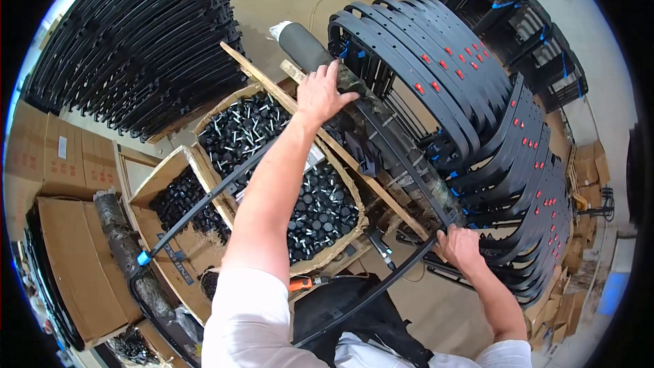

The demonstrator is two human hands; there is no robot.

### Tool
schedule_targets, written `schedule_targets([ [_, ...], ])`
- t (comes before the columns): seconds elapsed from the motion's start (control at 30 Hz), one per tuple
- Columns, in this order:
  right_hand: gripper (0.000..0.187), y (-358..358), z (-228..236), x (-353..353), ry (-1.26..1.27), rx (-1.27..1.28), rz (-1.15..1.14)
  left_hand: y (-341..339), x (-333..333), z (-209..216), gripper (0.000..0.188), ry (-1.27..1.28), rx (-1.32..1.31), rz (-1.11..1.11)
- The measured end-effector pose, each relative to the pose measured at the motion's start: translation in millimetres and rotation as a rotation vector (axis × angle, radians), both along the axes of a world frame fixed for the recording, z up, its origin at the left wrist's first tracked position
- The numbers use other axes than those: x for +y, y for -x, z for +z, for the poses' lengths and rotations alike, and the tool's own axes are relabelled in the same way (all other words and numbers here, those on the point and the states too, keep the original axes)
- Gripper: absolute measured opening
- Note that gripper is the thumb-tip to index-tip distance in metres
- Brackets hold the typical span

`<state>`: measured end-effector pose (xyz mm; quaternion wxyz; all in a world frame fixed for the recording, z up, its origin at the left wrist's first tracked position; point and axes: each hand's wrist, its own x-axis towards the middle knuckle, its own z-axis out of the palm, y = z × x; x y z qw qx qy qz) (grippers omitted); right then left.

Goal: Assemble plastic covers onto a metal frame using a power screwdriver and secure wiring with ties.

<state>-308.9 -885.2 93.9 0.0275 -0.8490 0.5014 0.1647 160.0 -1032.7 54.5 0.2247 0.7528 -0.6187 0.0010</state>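
A large black metal frame (371, 294) stretches across the view beneath my arms. My left hand (319, 95) reaches far forward onto its far corner, thumb out to the side and the other fingers bent over the tube; the grip underneath is partly hidden. My right hand (459, 248) is closed around the corner at the right. On the frame's left part sits a blue clip (144, 258). Below my left forearm, cardboard boxes hold black round-headed bolts (320, 208) and small black parts (184, 197).
Curved black frames with red tags (429, 71) stand in rows at the right. More black frames (136, 41) are stacked at the far left. A wooden strip (368, 180), a wrapped roll (300, 44) and an orange-handled tool (300, 284) lie around the boxes.
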Motion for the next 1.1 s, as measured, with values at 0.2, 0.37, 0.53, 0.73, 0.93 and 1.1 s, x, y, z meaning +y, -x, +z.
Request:
schedule_targets([
  [0.2,0.04,-8.1,0.7,-1.9,0.005,-0.04,0.036,-123.4,38.0,-31.2,0.05,0.11,-0.124,0.357],
  [0.37,0.038,15.6,-7.1,-1.3,0.108,-0.026,0.107,8.1,-8.9,27.5,0.063,-0.406,0.068,0.018],
  [0.53,0.037,4.4,-2.3,5.6,0.095,-0.053,0.019,7.0,-34.5,-25.8,0.039,-0.228,-0.192,-0.158],
  [0.73,0.039,-4.9,-1.4,1.8,-0.02,-0.018,-0.052,-30.7,-10.7,-28.0,0.045,-0.109,-0.056,-0.333],
  [0.93,0.036,-4.6,-6.4,3.4,0.017,-0.013,-0.039,-197.1,88.8,-83.5,0.029,-0.4,0.078,0.15],
  [1.1,0.036,4.0,-1.9,2.7,0.012,0.092,-0.089,-166.6,100.1,-117.9,0.046,-0.527,0.18,0.111],
])
